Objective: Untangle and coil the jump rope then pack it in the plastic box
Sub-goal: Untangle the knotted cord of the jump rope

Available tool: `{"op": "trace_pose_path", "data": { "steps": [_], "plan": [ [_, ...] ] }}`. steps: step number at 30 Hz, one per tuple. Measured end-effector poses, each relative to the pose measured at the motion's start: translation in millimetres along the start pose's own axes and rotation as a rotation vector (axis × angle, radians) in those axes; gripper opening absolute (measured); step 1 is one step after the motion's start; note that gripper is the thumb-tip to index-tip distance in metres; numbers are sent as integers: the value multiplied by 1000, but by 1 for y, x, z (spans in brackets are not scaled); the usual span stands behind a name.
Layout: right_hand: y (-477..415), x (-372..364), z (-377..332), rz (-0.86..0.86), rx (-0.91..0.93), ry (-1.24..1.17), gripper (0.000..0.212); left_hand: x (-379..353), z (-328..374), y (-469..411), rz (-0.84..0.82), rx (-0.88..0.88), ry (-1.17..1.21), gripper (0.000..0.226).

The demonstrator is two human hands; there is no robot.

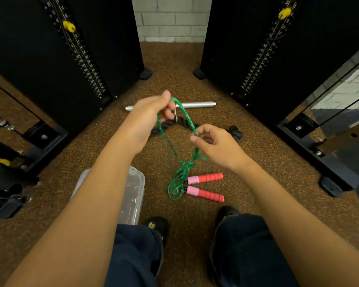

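Hands (151,112) (214,146) pinching tangled green rope (175,150), 2 pink handles (205,186) on floor

Dim warm light — fisheye edges, slight blur

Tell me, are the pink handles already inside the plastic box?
No, both pink handles lie on the floor beside the plastic box, not in it.

A gym; weight stacks (71,48) flank speckled rubber floor (174,65).
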State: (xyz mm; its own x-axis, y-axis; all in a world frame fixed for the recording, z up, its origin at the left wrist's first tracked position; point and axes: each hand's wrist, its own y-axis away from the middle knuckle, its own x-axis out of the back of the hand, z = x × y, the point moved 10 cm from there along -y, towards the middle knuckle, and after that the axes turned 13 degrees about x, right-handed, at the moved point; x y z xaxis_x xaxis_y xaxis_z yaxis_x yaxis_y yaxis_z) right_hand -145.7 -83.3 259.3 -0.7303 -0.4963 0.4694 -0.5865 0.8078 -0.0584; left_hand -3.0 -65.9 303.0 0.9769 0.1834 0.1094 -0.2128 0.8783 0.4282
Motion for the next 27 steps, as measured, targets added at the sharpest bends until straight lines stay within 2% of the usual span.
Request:
{"op": "trace_pose_path", "data": {
  "steps": [3,5,7,9,11,14,16,18,20,23,27],
  "plan": [
    [4,-2,9,-76,-62,5,11,30,-1,-2,134,22,278,33],
    [4,3,11,-81,-62,28,11,46,-6,-1,270,54,275,33],
    [3,8,12,-69,-78,20,10,49,-8,-3,377,71,-35,30],
    [5,9,16,-29,-152,-168,11,41,-14,-6,449,119,-496,32],
    [6,9,19,22,-229,-388,10,22,-23,-8,358,151,-689,32],
    [6,13,16,70,-273,-524,10,-32,-39,-3,-94,155,-662,28],
    [7,14,17,95,-285,-562,12,-63,-42,6,-297,95,-687,30],
    [8,14,15,104,-291,-607,13,-74,-39,8,-301,10,-710,29],
    [7,16,17,132,-292,-599,13,-74,-35,5,-230,-33,-721,24],
    [8,32,34,246,-322,-514,13,-57,-30,1,-156,-9,-713,12],
    [18,62,59,472,-407,-501,15,-15,-36,-7,-117,69,-756,21]
  ]
}}
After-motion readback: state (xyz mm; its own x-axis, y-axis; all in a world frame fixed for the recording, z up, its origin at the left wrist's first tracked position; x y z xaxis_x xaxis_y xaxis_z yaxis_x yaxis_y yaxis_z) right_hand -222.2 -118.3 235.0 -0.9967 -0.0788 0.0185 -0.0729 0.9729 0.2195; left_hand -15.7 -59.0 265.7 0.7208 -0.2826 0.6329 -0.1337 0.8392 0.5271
